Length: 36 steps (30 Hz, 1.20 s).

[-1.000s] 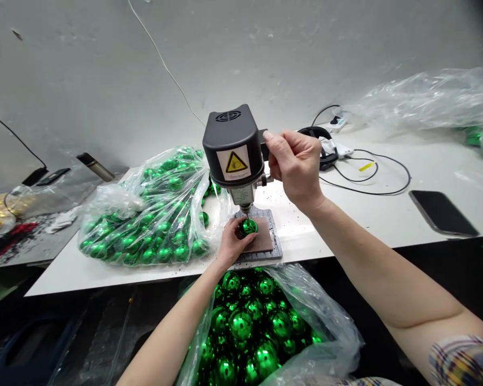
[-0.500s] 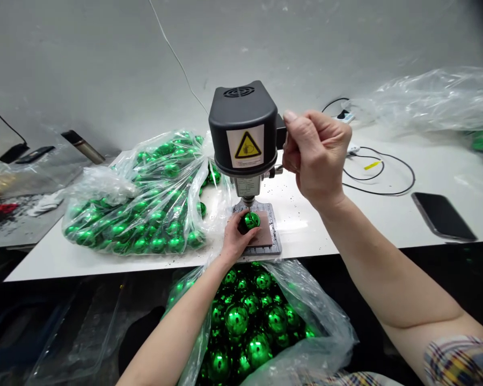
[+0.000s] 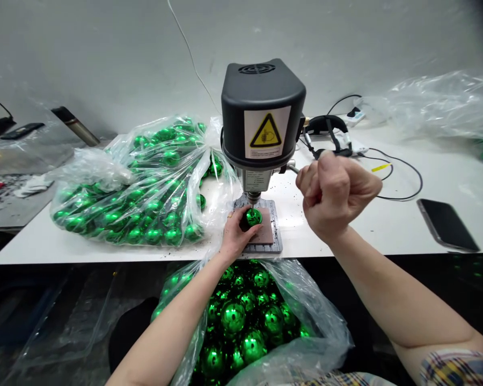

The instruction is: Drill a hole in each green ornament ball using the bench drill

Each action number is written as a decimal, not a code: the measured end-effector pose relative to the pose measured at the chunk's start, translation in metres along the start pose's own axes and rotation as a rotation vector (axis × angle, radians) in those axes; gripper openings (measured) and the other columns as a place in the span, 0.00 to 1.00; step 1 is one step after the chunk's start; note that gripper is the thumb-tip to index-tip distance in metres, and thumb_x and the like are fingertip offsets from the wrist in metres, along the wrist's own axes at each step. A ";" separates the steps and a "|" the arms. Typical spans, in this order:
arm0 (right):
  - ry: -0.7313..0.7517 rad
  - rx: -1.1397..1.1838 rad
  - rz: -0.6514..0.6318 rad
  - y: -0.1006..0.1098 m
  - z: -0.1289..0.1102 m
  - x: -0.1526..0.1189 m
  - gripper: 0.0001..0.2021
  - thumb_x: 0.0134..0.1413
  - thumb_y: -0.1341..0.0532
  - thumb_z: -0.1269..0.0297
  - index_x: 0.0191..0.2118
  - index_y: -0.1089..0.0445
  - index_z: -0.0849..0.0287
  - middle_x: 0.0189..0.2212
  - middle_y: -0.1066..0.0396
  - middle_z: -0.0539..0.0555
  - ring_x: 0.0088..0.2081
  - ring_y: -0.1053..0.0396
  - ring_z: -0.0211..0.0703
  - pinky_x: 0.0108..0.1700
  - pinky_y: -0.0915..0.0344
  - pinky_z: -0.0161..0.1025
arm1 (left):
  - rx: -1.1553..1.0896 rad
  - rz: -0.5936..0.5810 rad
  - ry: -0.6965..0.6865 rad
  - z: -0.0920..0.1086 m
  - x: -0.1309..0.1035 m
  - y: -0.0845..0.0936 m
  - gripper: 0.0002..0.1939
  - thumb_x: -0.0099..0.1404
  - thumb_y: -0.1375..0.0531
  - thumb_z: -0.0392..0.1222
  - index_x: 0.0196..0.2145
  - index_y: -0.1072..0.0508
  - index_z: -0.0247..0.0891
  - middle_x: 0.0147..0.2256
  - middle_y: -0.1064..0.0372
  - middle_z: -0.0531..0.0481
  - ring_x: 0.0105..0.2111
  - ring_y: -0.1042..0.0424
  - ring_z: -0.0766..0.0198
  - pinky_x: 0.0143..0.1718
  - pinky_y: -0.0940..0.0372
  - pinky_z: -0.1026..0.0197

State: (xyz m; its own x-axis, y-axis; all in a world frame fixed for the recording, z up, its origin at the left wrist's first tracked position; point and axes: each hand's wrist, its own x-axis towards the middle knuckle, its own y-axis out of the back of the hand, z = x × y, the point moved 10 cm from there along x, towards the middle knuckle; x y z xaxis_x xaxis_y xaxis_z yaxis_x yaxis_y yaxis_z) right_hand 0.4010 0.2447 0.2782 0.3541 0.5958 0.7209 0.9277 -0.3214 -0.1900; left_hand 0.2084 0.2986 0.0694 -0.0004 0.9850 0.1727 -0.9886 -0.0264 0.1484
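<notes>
My left hand [image 3: 238,234] holds a shiny green ball [image 3: 253,216] between thumb and fingers, on a brown pad [image 3: 265,231] over the grey base plate [image 3: 277,244]. Right above the ball is the bit of a black drill press [image 3: 263,102], which bears a yellow warning triangle; the bit's tip meets the top of the ball. My right hand [image 3: 336,187] is closed around the end of the press's metal lever [image 3: 293,166], to the right of the machine.
A clear bag of green balls [image 3: 145,198] lies left on the white table [image 3: 326,241]. Another open bag of balls [image 3: 245,321] sits below the table's front edge. A phone [image 3: 447,225], black cable [image 3: 418,177] and headset [image 3: 328,128] are at right.
My right hand has pulled down and toward me with the lever. The view has shifted, so the press looks larger and further right. My left hand keeps the ball in place.
</notes>
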 end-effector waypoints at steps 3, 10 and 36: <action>0.152 0.112 0.011 0.002 -0.003 -0.009 0.27 0.60 0.40 0.61 0.14 0.50 0.57 0.10 0.51 0.46 0.13 0.52 0.31 0.20 0.53 0.39 | -0.072 0.011 0.018 0.001 0.000 0.001 0.27 0.48 0.25 0.40 0.48 0.23 0.45 0.46 0.27 0.45 0.54 0.35 0.46 0.62 0.45 0.49; 0.273 0.124 -0.027 0.005 0.012 -0.019 0.28 0.60 0.41 0.63 0.13 0.55 0.57 0.10 0.54 0.46 0.13 0.53 0.32 0.20 0.54 0.39 | 0.003 0.014 0.006 -0.006 -0.002 0.002 0.29 0.50 0.26 0.41 0.49 0.28 0.43 0.46 0.29 0.45 0.51 0.32 0.50 0.58 0.40 0.51; -0.063 0.239 0.051 -0.027 0.005 0.073 0.24 0.59 0.44 0.78 0.13 0.45 0.54 0.09 0.51 0.43 0.10 0.54 0.32 0.10 0.61 0.36 | 1.023 -0.821 0.039 0.030 -0.157 -0.010 0.29 0.71 0.45 0.47 0.64 0.43 0.33 0.55 0.35 0.34 0.53 0.31 0.43 0.54 0.35 0.43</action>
State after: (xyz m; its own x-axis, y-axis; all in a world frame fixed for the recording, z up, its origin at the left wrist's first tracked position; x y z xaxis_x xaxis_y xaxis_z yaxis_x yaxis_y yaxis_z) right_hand 0.4021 0.3004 0.3331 0.4011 0.6303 0.6647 0.9073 -0.1733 -0.3832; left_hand 0.2232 0.1393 0.0699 0.5217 0.7798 -0.3460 -0.1422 0.4794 0.8660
